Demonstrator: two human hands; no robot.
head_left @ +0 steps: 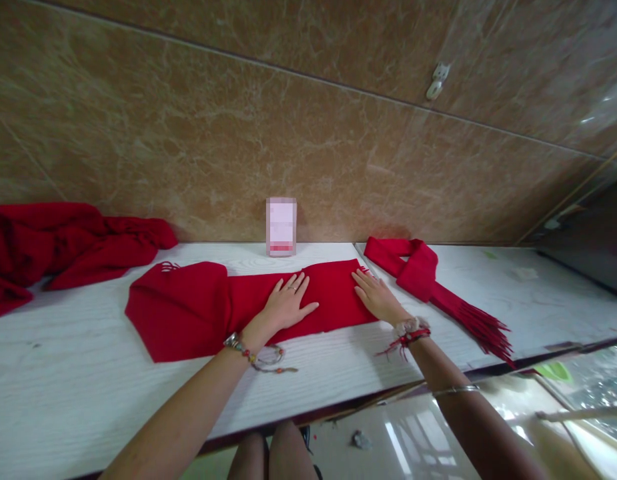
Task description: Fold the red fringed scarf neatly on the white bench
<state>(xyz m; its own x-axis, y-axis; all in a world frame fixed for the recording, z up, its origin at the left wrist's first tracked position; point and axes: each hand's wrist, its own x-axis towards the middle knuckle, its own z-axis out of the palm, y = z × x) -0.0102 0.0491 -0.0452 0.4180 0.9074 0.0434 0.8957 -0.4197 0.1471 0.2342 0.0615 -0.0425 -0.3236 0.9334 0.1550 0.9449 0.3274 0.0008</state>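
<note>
A red scarf (183, 310) lies folded lengthwise across the white wood-grain table in front of me, wider at its left end, where a bit of fringe peeks out at the top. My left hand (287, 301) rests flat on the middle of the scarf, fingers spread. On the scarf's right end lies my right hand (377, 293), palm down with fingers stretched out, and a little white-looking fringe shows by its fingertips. Neither hand grasps anything. Just right of my right hand is a second red scarf (423, 273), looped, with its long fringe trailing toward the table's front edge.
A crumpled red cloth (73, 247) is heaped at the far left. Against the brown marbled wall (213, 133) stands a small pale box-like object (281, 223), blurred out. The white table (88, 387) ends at a dark front edge, with my legs below it.
</note>
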